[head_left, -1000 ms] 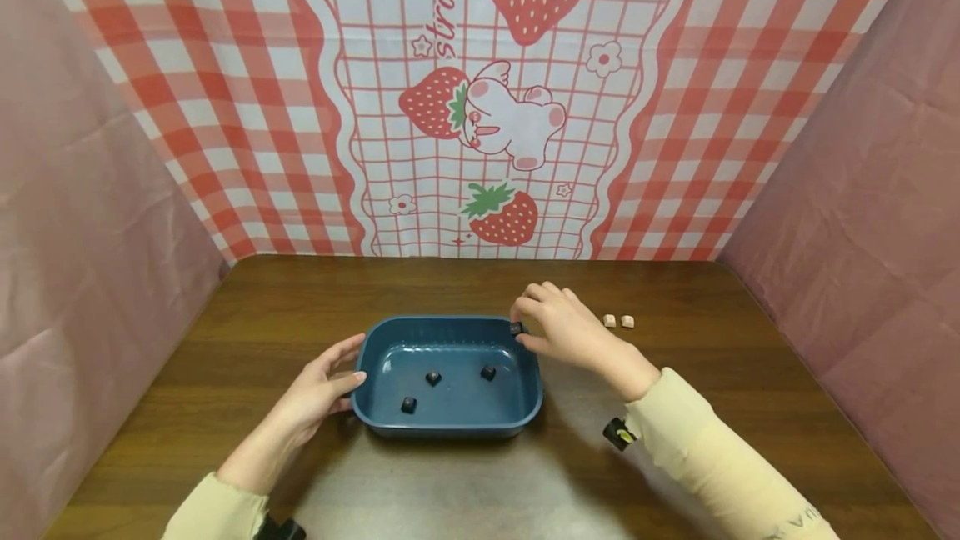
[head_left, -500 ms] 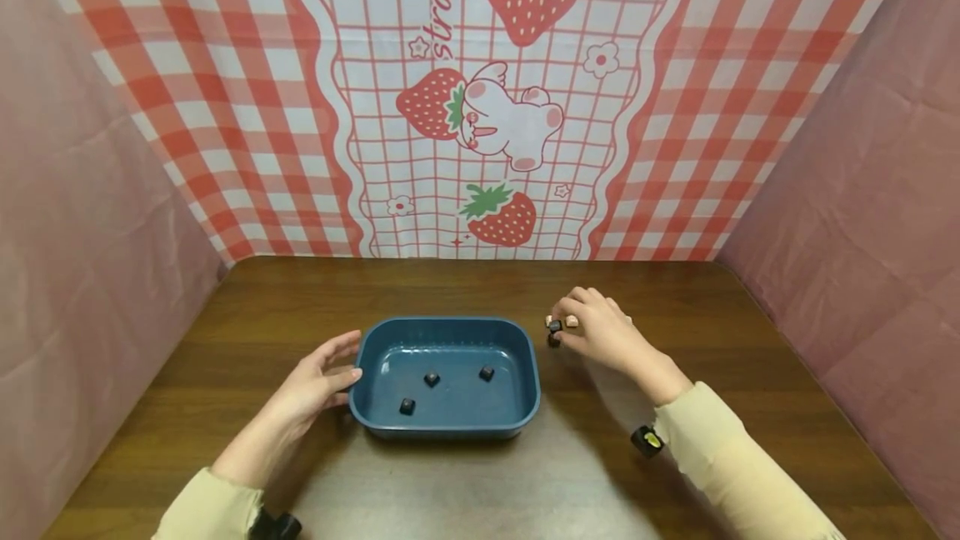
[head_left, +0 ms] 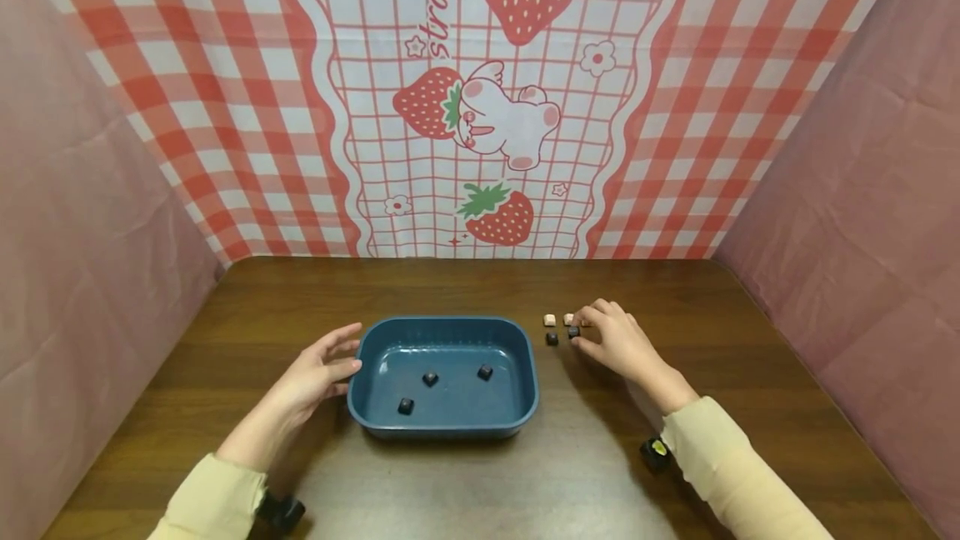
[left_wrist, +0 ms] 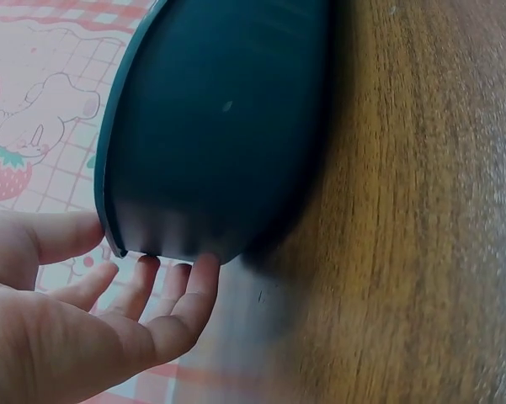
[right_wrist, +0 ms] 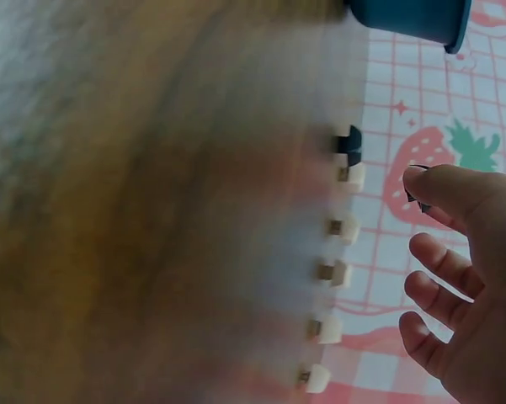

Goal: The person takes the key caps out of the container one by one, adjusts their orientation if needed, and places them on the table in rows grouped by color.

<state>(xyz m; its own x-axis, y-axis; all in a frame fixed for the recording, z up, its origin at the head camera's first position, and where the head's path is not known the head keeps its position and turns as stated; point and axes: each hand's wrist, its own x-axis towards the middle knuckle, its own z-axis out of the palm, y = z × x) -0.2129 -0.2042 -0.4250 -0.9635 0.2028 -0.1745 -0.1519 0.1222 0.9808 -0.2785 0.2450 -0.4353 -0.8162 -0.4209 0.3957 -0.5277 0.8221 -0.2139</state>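
Observation:
A black keycap (head_left: 573, 332) is pinched between the thumb and forefinger of my right hand (head_left: 613, 342), right of the blue plastic basin (head_left: 442, 419). In the right wrist view this keycap (right_wrist: 418, 199) shows partly behind the thumb; the other fingers are loosely bent. Another black keycap (head_left: 552, 339) stands on the table just left of it, in front of a row of cream keycaps (head_left: 550, 320), partly hidden by my hand. My left hand (head_left: 311, 377) touches the basin's left end with relaxed fingers. Inside the basin lie three black keycaps, one nearest the front (head_left: 406, 406).
The basin stands on a brown wooden table (head_left: 465, 498). A red checked strawberry cloth (head_left: 495, 148) hangs behind the table, with pink cloth (head_left: 840, 148) along both sides. Several cream keycaps (right_wrist: 330, 273) stand in line beside my right hand in the right wrist view.
My right hand has carried the black keycap from the basin's right rim rightward and down beside the row. A standing black keycap and cream keycaps it hid now show. My left hand stays at the basin.

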